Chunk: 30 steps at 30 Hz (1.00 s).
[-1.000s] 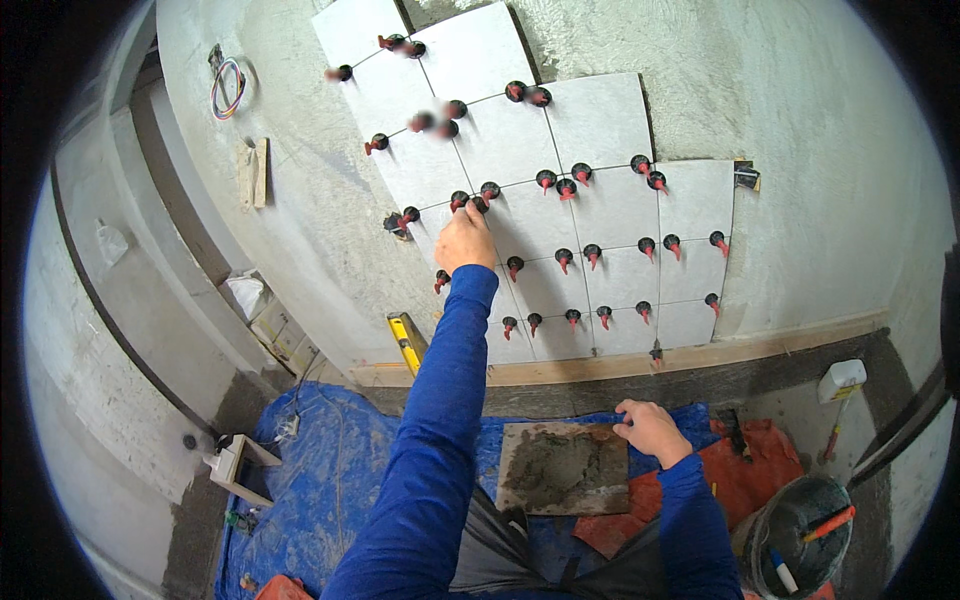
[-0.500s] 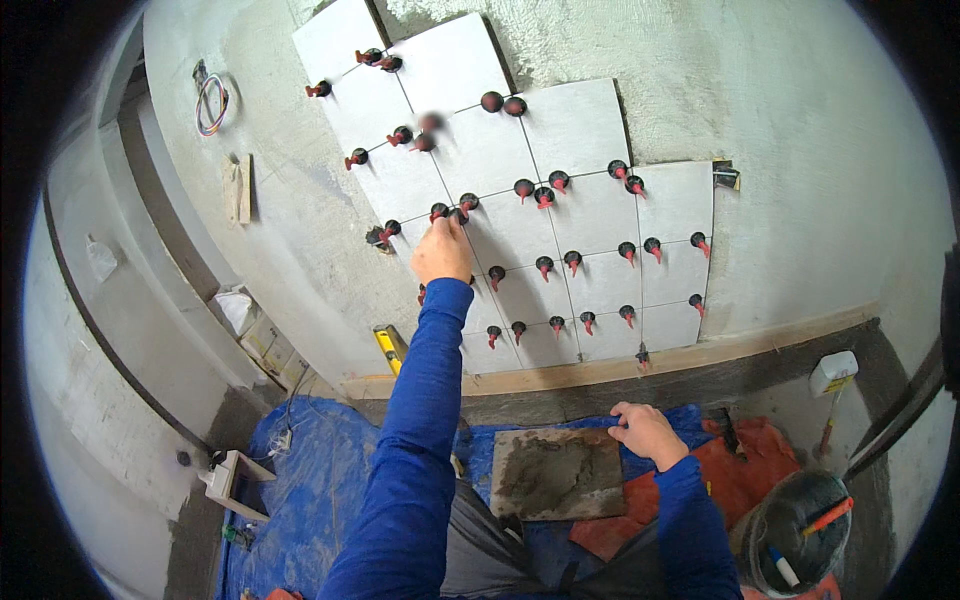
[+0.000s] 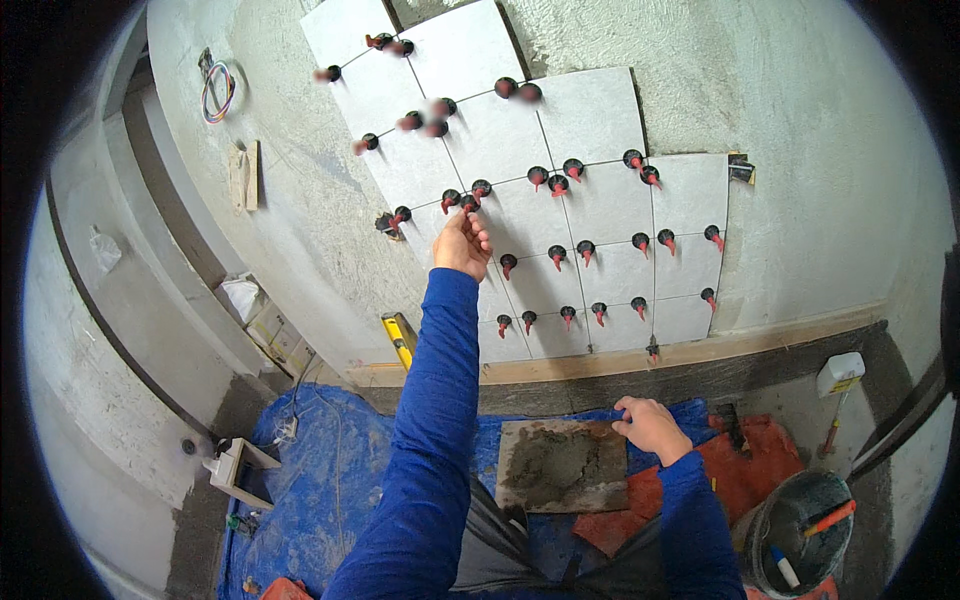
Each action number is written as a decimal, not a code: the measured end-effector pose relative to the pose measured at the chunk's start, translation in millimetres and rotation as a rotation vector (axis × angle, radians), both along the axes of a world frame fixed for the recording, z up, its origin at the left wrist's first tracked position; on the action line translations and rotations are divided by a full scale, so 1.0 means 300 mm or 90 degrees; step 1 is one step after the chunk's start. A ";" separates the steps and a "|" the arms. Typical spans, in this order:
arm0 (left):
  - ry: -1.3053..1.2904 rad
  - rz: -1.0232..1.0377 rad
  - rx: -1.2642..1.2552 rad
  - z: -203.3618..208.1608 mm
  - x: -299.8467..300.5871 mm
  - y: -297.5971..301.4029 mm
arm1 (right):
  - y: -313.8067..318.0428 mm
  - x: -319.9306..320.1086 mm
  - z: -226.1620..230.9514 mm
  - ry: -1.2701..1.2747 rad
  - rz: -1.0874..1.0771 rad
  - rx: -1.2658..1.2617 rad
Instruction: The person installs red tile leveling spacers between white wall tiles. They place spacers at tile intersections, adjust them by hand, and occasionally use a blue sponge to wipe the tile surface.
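Pale grey tiles cover the lower part of the wall. Black tile levelers with red T-handles, such as one leveler, sit along their joints. My left hand is raised to the tiles, its fingertips pinching the red handle of a tile leveler where several tiles meet. The other fingers of that hand are loosely curled. Low in front of me my right hand hovers by the right edge of a mortar-smeared tile. Its fingers are slightly bent and apart, with nothing visible in them.
A yellow spirit level leans at the wall's foot. Blue sheeting and an orange-red cloth cover the floor. At right stand a dark bucket with tools and a white mallet. Coiled wires hang at left.
My view has shifted slightly, so the wall sits a little higher and farther right. My left hand stays at the same leveler but has turned, its fingers now showing. My right hand has hardly moved.
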<state>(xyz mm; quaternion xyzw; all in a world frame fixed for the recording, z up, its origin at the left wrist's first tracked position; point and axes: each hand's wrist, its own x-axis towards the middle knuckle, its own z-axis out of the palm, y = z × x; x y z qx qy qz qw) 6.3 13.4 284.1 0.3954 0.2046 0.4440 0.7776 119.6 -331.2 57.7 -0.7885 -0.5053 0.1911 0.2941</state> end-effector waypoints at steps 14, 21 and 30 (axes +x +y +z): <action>-0.261 -0.065 -0.246 0.036 0.022 -0.011 | -0.015 0.006 -0.004 -0.024 0.000 -0.002; 0.103 0.208 0.107 0.012 0.023 -0.042 | -0.039 0.023 -0.001 -0.001 -0.011 -0.010; 0.316 0.411 0.350 -0.012 0.049 -0.057 | -0.036 0.014 0.008 0.001 -0.018 -0.011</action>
